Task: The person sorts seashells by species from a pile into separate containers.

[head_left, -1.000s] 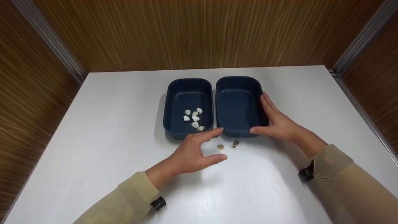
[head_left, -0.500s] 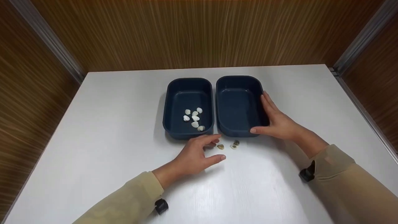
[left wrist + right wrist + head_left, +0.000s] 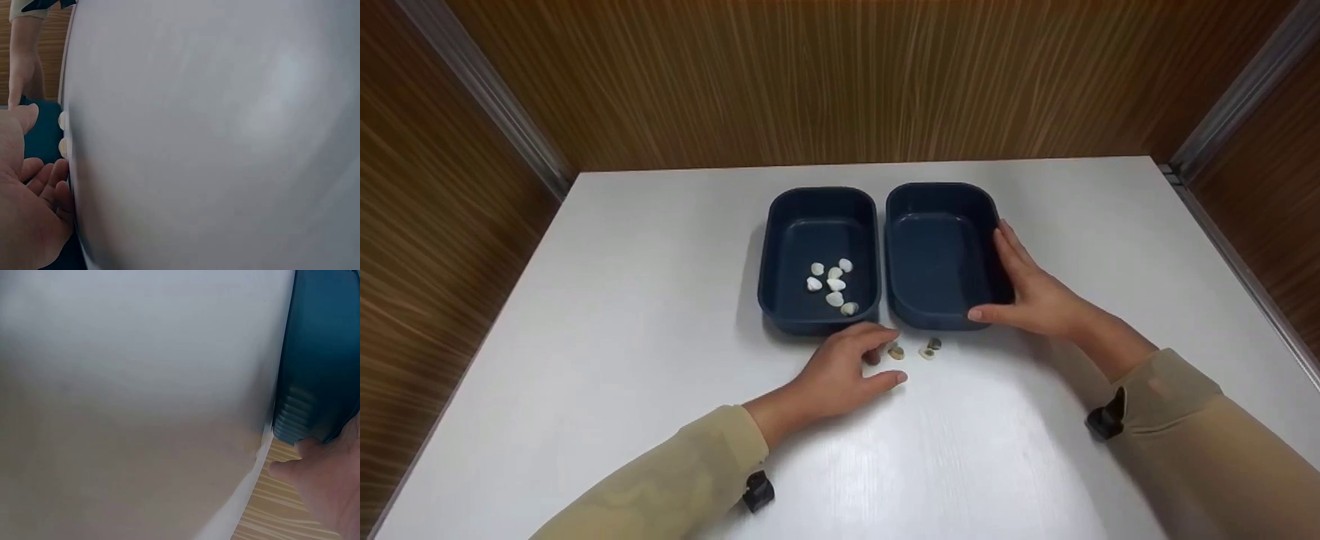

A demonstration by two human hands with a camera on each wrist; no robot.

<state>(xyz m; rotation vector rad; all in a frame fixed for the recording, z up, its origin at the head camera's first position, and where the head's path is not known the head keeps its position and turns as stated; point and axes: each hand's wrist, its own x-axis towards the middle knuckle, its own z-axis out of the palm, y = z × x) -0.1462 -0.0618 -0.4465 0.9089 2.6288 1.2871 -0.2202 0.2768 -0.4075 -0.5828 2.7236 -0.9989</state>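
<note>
In the head view my left hand (image 3: 847,373) is low over the white table, thumb and fingers apart with nothing held between them. Close to its fingertips lies a small brownish seashell (image 3: 896,352). A little right of it are a pale shell (image 3: 926,353) and a dark one (image 3: 935,343). My right hand (image 3: 1035,300) rests against the right side of the right dark blue bin (image 3: 945,321), straight fingers along the wall and thumb at the front corner. No shells show inside that bin. Several white shells (image 3: 835,285) lie in the left dark blue bin (image 3: 817,328).
The two bins stand side by side with a narrow gap. Behind the white table (image 3: 645,300) rises a wood-grain panel (image 3: 840,82), with more panels at left and right. A black wrist strap (image 3: 758,491) hangs under the left sleeve (image 3: 682,465).
My left hand has come down from beside the left bin's front rim toward the shells on the table, its fingers bending a little more. The right hand stays at the bin.
</note>
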